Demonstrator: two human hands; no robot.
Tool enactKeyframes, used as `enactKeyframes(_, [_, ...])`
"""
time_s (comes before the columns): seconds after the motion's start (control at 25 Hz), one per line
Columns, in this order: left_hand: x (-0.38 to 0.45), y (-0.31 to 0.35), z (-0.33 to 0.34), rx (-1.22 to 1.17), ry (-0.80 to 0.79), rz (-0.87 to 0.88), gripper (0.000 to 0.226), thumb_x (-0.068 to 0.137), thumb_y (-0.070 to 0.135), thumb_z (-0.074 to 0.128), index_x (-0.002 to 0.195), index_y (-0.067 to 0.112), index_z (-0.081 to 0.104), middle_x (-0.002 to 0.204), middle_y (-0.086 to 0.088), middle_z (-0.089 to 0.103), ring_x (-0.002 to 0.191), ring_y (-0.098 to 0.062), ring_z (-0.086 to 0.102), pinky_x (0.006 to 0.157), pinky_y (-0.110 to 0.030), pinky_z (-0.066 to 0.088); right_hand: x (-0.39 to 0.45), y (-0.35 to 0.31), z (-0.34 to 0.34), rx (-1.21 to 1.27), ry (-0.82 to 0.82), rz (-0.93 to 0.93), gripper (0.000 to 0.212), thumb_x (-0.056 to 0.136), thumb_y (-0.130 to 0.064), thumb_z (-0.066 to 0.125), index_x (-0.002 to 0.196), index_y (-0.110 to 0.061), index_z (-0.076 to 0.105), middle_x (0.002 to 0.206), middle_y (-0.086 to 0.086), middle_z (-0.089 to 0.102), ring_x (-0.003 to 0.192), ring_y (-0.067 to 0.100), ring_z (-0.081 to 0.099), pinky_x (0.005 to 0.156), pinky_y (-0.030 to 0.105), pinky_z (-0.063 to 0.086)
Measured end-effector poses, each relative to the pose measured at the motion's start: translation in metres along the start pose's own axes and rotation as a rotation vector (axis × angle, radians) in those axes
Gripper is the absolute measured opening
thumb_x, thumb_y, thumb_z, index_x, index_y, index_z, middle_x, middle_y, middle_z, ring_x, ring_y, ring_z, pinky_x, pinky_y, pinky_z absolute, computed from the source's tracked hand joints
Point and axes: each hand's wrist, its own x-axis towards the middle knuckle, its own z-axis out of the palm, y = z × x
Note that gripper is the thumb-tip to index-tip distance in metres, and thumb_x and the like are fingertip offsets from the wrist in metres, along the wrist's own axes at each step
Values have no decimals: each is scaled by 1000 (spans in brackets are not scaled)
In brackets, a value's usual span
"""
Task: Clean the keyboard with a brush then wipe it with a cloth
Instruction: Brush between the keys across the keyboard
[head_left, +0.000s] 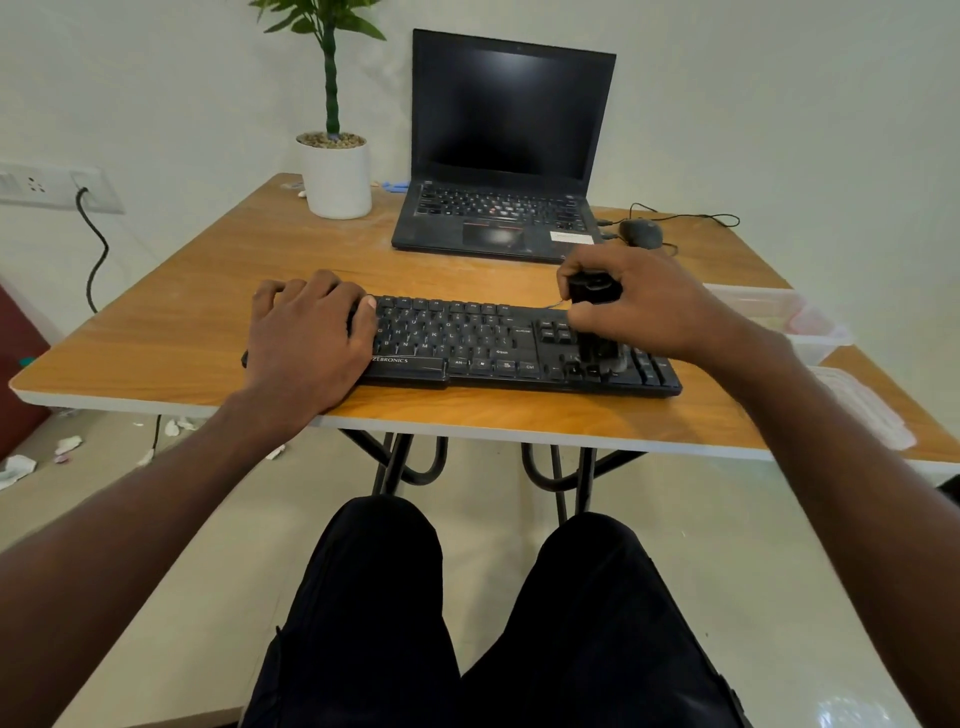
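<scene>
A black keyboard (467, 343) lies along the near edge of the wooden table (171, 332). My left hand (306, 332) rests flat on the keyboard's left end, fingers spread over the keys, pinning it down. My right hand (649, 306) grips a black brush (595, 322) held upright; its bristles touch the keys between the arrow block and the number pad. A white cloth (862, 405) lies on the table at the far right, beside my right forearm.
An open black laptop (504, 156) stands behind the keyboard, with a potted plant (335, 171) to its left and a wired mouse (641, 232) to its right. A clear plastic container (779, 317) sits at the right edge. Paper scraps litter the floor at left.
</scene>
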Motion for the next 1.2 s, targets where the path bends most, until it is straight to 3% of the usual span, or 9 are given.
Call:
enactKeyframes(0.2, [0,0,1,-8,1,4,48,109,43,31,113,18,72,115,-5,67,103,-31,63,109,-54,34,-5,5,-16,-8,-25,43,23,80,-48,67,101,-40,64,101,-14,65,98,15,62,81,50,61])
enactKeyframes(0.4, [0,-1,1,-24,4,9,47,109,43,32,113,18,71,115,-6,67,104,-31,62,109,-54,34,0,-8,7,228,-59,-138,21,98,-29,68,117,-31,59,108,-11,61,100,12,65,80,33,61])
enactKeyframes(0.52, [0,-1,-1,-32,5,13,48,108,43,31,113,18,71,115,-6,67,104,-32,62,109,-54,35,-4,-3,-2,266,-146,-105,19,91,-19,71,105,-30,65,103,-5,63,95,14,63,81,40,59])
enactKeyframes(0.68, [1,-1,1,-32,7,26,50,108,45,30,114,17,71,116,-6,67,105,-31,62,109,-53,34,-9,-1,-13,126,-96,-67,17,79,-38,69,96,-37,67,98,-10,67,95,14,64,81,50,60])
enactKeyframes(0.8, [0,-3,1,-38,6,26,52,108,46,28,115,17,71,116,-6,67,105,-30,62,109,-54,34,-7,-10,-6,252,-67,-141,18,93,-26,71,108,-35,65,106,-10,64,101,14,63,81,39,61])
enactKeyframes(1.0, [1,-5,-6,-176,29,-6,51,109,47,30,113,16,70,113,-4,67,98,-27,63,102,-51,40,0,-14,8,146,-44,-73,25,89,-32,71,110,-37,59,106,-7,64,99,16,65,77,39,62])
enactKeyframes(1.08, [5,-18,-13,-279,42,-7,55,109,52,30,117,15,70,114,-4,67,97,-25,63,94,-49,46,7,-24,16,187,1,-81,30,93,-35,71,117,-38,54,112,-8,62,101,12,65,74,29,61])
enactKeyframes(1.16, [9,-46,-20,-391,-68,-45,64,104,67,31,130,19,65,127,-2,65,110,-24,62,97,-48,48,18,-44,29,341,1,-118,28,98,-35,68,122,-36,55,116,-14,59,103,6,63,75,22,59])
enactKeyframes(1.2, [11,-65,-25,-478,-218,-98,71,97,78,36,141,26,58,138,0,61,120,-23,59,100,-47,48,26,-54,39,402,0,-136,25,100,-34,66,122,-35,56,115,-17,59,103,4,62,76,19,57])
